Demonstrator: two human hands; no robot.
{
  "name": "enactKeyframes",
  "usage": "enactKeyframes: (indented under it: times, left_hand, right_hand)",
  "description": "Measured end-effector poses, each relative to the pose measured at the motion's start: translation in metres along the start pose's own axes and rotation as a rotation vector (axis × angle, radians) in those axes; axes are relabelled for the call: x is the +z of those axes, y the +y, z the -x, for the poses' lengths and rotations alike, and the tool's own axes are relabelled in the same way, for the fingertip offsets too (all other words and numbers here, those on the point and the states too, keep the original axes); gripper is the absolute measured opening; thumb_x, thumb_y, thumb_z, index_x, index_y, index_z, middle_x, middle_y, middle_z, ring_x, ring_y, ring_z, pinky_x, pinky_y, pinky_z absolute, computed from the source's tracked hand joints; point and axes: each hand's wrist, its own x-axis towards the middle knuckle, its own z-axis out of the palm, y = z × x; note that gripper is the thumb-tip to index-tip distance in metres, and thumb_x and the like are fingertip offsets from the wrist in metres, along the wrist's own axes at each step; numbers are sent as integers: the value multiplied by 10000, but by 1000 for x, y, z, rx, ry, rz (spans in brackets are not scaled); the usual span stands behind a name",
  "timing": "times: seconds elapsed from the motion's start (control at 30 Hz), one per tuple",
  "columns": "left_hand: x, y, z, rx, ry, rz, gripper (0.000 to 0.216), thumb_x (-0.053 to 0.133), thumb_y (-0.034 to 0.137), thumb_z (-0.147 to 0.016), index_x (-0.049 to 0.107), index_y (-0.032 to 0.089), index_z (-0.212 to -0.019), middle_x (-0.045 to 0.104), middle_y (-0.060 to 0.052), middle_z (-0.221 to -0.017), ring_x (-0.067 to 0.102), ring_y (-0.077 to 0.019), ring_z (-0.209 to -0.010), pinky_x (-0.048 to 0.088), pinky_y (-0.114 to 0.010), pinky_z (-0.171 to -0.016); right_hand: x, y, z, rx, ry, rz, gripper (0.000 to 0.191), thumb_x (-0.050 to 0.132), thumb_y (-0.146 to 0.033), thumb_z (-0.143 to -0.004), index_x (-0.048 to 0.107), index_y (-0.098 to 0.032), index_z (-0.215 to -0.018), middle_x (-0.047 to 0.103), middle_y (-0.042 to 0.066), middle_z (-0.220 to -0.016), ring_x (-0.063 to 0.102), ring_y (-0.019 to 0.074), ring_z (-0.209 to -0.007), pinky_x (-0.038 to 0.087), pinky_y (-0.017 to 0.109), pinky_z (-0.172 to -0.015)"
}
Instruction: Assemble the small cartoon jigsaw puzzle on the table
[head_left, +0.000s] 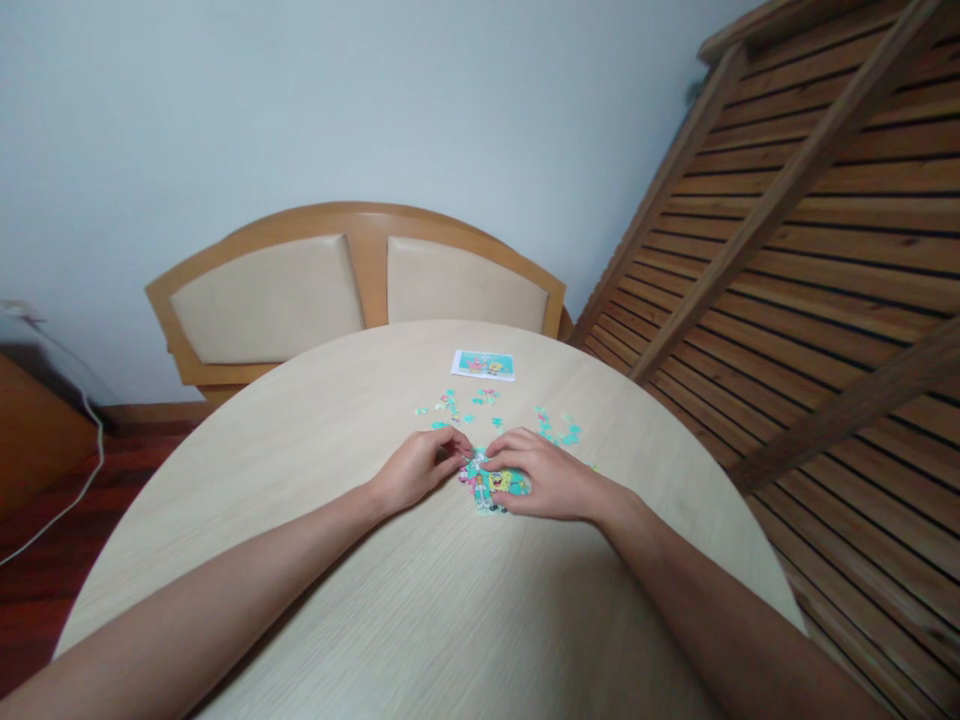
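Cream-panelled wooden backrest [367, 265] before a pale wall [360, 100], slatted wooden frame [795, 270] at right, white cable [100, 440] at left.

I can't make out a single word, number or brand from here, since any print on the little picture card [484, 366] at the far side of the desk [360, 610] is too small and blurred to read, and so is any on the joined puzzle pieces [482, 492] nearer by.

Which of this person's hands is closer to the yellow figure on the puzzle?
The right. The right hand arches over the yellow figure, fingers and thumb on either side; the left hand is at the puzzle's upper left edge.
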Motion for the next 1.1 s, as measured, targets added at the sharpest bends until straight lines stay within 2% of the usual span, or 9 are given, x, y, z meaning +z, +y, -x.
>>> enactKeyframes:
  times: [0.4, 0.53, 0.63, 0.8, 1.1]
  left_hand:
    - [0, 0, 0, -5, -12, -43, 93, 617, 210, -891, 650, 176, -971, 738, -43, -934, 684, -177, -858, 525, -294, -791]
    - [-4, 1, 1, 0, -8, -138, 101, 617, 228, -894, 661, 184, -974, 722, -31, -904, 661, -171, -811, 514, -286, -754]
    - [-10, 2, 4, 76, -33, -279, 135, 626, 279, -906, 684, 201, -999, 711, -35, -900, 643, -181, -824, 509, -297, -766]
    - [-19, 5, 6, 292, -153, -390, 179, 560, 282, -953, 712, 217, -1022, 713, -68, -1048, 645, -205, -990, 500, -326, -902]
    - [-25, 7, 4, 366, -222, -457, 223, 534, 305, -958, 715, 215, -1052, 726, -75, -1066, 668, -210, -996, 504, -339, -946]
  right_hand:
    - [0, 0, 0, 9, -1, -3, 315, 749, -304, -800, 730, -225, -1104, 688, 88, -1127, 606, 252, -1096, 464, 421, -1024]
    - [0, 1, 0, 6, 2, -11, 321, 753, -300, -794, 731, -227, -1105, 691, 88, -1125, 604, 255, -1097, 464, 427, -1022]
    - [0, 1, 0, 11, -3, -8, 322, 753, -309, -796, 730, -223, -1105, 689, 91, -1128, 604, 256, -1096, 467, 426, -1018]
    - [0, 1, 0, 14, -10, -8, 314, 744, -328, -813, 731, -218, -1108, 686, 94, -1141, 600, 255, -1110, 461, 428, -1027]
    - [0, -2, -2, 0, 17, -30, 235, 712, -314, -861, 733, -227, -1079, 704, 79, -1088, 610, 235, -1069, 474, 408, -991]
